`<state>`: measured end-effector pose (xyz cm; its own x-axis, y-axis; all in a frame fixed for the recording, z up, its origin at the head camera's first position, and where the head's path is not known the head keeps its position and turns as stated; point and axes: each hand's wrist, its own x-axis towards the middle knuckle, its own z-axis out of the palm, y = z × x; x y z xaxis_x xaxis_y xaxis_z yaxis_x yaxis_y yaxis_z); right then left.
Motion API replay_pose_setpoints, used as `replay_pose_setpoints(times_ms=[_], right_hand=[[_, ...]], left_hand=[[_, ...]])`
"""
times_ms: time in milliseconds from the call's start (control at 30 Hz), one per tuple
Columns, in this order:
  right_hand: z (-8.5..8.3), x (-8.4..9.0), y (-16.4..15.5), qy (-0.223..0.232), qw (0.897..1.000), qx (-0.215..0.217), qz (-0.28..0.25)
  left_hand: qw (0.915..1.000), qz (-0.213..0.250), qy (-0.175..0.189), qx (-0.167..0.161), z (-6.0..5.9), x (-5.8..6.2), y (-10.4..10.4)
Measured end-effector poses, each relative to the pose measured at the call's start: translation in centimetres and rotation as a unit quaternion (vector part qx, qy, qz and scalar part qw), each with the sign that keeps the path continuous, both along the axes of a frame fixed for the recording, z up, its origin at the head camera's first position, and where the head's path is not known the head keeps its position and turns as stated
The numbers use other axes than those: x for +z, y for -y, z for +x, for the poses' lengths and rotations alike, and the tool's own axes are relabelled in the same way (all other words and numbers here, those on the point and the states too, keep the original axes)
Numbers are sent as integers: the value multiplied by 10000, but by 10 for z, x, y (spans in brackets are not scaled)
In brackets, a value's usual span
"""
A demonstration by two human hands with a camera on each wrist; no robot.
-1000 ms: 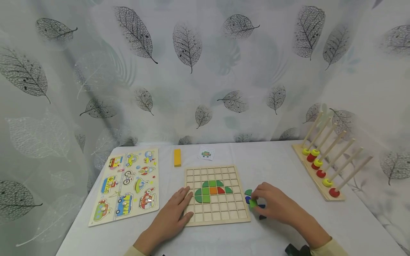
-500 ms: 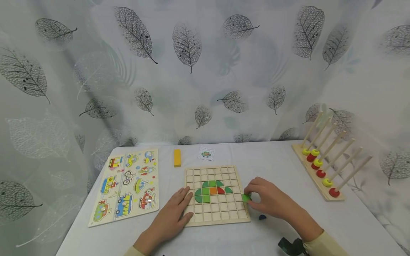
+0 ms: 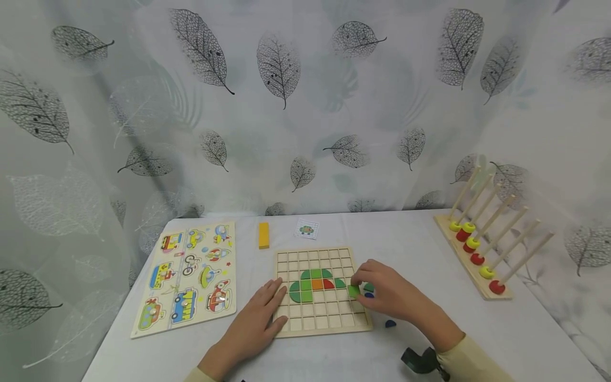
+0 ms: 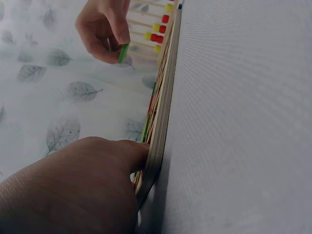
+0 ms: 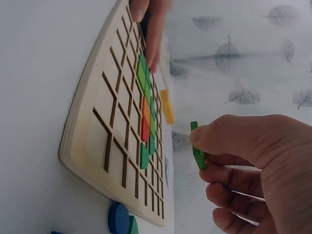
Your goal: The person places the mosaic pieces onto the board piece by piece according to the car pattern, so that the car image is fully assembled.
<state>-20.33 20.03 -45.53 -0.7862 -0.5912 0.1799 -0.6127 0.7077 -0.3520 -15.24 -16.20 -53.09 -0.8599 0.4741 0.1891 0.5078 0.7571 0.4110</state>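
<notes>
A wooden grid board [image 3: 321,316] lies on the white table, with green, orange and red tiles [image 3: 315,284] set in its middle cells. My right hand [image 3: 382,294] pinches a small green tile [image 3: 354,291] just above the board's right side; the same green tile [image 5: 197,146] shows edge-on between thumb and fingers, and again [image 4: 123,52] from the left wrist. My left hand [image 3: 260,315] rests flat on the board's left edge [image 4: 158,141], fingers straight.
A vehicle puzzle board [image 3: 188,276] lies at the left. A yellow block [image 3: 264,235] and a small picture card [image 3: 307,229] sit behind the grid. A peg rack with red and yellow rings [image 3: 482,254] stands at the right. Loose blue and green pieces [image 3: 390,323] lie right of the board.
My right hand lifted the green tile from the loose pile and carried it left, from beside the board to over its right columns. The left hand stayed put.
</notes>
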Motion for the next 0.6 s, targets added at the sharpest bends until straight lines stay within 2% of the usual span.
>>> replay_pose_setpoints(times_ms=[367,600], right_hand=[[-9,0,15,-201,9990,355,-196],[-16,-4,28,-115,9992,360,-163]], left_hand=[[10000,-21,51,15,1,3,-1],[10000,-1,34,17,0,1,0]])
